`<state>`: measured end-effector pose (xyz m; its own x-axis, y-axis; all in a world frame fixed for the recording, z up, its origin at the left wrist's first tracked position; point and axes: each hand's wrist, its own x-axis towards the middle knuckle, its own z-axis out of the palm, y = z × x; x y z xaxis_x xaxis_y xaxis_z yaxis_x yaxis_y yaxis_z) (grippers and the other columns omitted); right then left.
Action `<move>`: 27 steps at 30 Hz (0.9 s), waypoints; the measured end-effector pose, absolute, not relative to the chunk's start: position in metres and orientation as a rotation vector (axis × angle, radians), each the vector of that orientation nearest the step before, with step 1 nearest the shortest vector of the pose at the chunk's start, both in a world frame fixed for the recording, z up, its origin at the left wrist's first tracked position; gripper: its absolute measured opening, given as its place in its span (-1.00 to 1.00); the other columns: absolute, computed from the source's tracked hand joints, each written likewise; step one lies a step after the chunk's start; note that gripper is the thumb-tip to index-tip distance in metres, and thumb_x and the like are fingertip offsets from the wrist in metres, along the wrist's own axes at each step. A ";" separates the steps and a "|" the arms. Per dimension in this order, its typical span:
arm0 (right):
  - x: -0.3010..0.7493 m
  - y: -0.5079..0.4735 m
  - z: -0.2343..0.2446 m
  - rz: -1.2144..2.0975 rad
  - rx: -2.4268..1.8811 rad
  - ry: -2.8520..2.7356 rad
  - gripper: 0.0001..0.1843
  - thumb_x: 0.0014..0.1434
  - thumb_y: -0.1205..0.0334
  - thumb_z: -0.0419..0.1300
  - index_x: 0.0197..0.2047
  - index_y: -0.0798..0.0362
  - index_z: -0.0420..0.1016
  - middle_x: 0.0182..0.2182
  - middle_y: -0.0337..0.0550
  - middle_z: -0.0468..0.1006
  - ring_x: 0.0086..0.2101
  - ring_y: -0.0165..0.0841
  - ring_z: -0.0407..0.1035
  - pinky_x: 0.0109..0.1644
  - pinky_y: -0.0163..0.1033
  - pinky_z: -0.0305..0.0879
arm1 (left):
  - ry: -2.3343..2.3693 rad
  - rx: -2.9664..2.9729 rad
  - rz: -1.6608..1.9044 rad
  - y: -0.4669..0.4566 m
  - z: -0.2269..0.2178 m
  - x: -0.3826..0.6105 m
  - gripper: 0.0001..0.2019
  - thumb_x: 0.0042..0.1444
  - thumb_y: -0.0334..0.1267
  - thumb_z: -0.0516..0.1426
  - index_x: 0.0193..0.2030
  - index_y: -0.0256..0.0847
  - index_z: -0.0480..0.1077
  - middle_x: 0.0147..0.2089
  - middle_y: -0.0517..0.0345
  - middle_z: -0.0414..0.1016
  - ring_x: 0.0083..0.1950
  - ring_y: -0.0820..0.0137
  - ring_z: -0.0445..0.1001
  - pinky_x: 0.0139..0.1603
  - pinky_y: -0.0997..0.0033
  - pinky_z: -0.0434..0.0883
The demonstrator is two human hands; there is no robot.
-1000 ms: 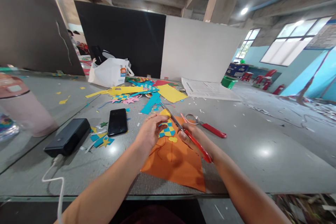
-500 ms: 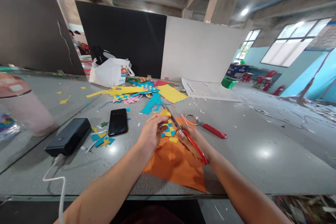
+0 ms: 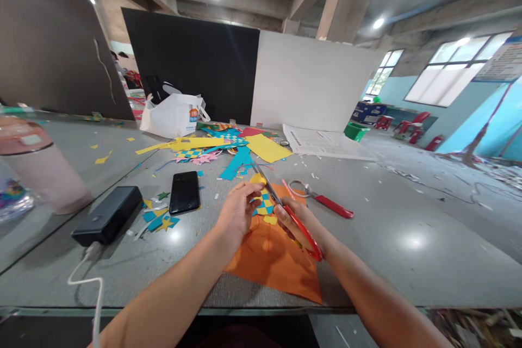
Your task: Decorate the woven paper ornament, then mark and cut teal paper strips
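Observation:
My left hand (image 3: 241, 204) pinches a small yellow piece of paper (image 3: 257, 179) between thumb and fingers. My right hand (image 3: 300, 218) is closed round the red handles of a pair of scissors (image 3: 271, 190). The blades point up and away and lie against the right side of the yellow piece. Below both hands, an orange sheet of paper (image 3: 277, 272) lies on the table. On it rest a blue and yellow checkered paper piece (image 3: 264, 204), partly hidden by my left hand, and a small yellow cut-out (image 3: 269, 220).
Red-handled pliers (image 3: 332, 205) lie to the right. A phone (image 3: 184, 192), a black power bank (image 3: 108, 215) with a white cable, and paper scraps (image 3: 161, 217) are at left. Behind are a yellow sheet (image 3: 269, 147), blue strips (image 3: 237, 163), a white bag (image 3: 173, 115) and a pink bottle (image 3: 44, 168).
The whole view has shifted slightly downward in the picture. Both hands keep nearly the same pose, with the scissors still at the yellow paper.

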<state>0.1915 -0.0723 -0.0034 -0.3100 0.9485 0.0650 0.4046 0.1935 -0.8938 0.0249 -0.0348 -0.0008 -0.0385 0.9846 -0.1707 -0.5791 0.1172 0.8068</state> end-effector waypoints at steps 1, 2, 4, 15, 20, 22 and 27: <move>0.191 -0.073 -0.004 1.070 -1.272 -1.819 -0.26 0.18 -0.60 0.01 -0.27 -0.01 0.26 -0.54 -0.30 0.30 -0.59 -0.43 0.19 -0.56 -0.30 0.13 | 0.877 0.593 1.393 -0.035 -0.001 0.025 -0.77 -0.36 -0.27 0.39 -0.54 -0.19 0.45 -0.43 0.19 0.49 -0.36 0.45 0.43 -0.36 0.50 0.34; 0.190 -0.073 -0.004 1.070 -1.277 -1.815 -0.26 0.18 -0.61 0.01 -0.27 -0.01 0.26 -0.54 -0.31 0.30 -0.59 -0.43 0.19 -0.56 -0.30 0.13 | 0.879 0.583 1.397 -0.035 -0.002 0.025 -0.77 -0.36 -0.28 0.39 -0.54 -0.20 0.44 -0.45 0.20 0.48 -0.37 0.46 0.43 -0.36 0.50 0.34; 0.188 -0.074 -0.004 1.079 -1.284 -1.811 -0.26 0.18 -0.61 0.01 -0.27 0.00 0.26 -0.55 -0.31 0.31 -0.58 -0.43 0.20 -0.55 -0.30 0.13 | 0.882 0.566 1.410 -0.034 -0.003 0.026 -0.76 -0.36 -0.30 0.39 -0.55 -0.20 0.43 -0.48 0.24 0.46 -0.39 0.48 0.42 -0.37 0.50 0.34; 0.188 -0.061 -0.017 1.075 -1.288 -1.859 -0.31 0.19 -0.55 0.08 -0.25 0.00 0.31 -0.60 -0.30 0.34 -0.62 -0.40 0.19 -0.56 -0.26 0.13 | 0.921 0.537 1.417 -0.034 -0.004 0.024 -0.77 -0.38 -0.30 0.39 -0.51 -0.22 0.48 -0.45 0.22 0.48 -0.38 0.48 0.42 -0.38 0.51 0.34; 0.188 -0.059 -0.020 1.059 -1.267 -1.853 -0.39 0.23 -0.46 0.11 -0.27 -0.02 0.29 -0.58 -0.30 0.33 -0.59 -0.40 0.20 -0.52 -0.25 0.14 | 0.935 0.513 1.410 -0.031 -0.006 0.024 -0.79 -0.36 -0.31 0.38 -0.52 -0.22 0.50 -0.48 0.22 0.47 -0.43 0.49 0.41 -0.40 0.52 0.34; 0.187 -0.061 -0.020 1.063 -1.269 -1.845 -0.40 0.22 -0.45 0.14 -0.29 -0.03 0.27 -0.57 -0.29 0.34 -0.57 -0.38 0.22 -0.51 -0.25 0.15 | 0.944 0.489 1.407 -0.030 -0.006 0.024 -0.81 -0.35 -0.33 0.37 -0.50 -0.23 0.53 -0.48 0.22 0.48 -0.44 0.51 0.40 -0.42 0.53 0.34; 0.184 -0.069 -0.014 1.102 -1.268 -1.798 -0.38 0.22 -0.48 0.13 -0.27 -0.02 0.27 -0.54 -0.27 0.29 -0.56 -0.39 0.17 -0.53 -0.26 0.12 | 0.950 0.457 1.399 -0.030 -0.005 0.025 -0.82 -0.34 -0.35 0.37 -0.48 -0.25 0.57 -0.47 0.19 0.51 -0.44 0.51 0.40 -0.44 0.57 0.34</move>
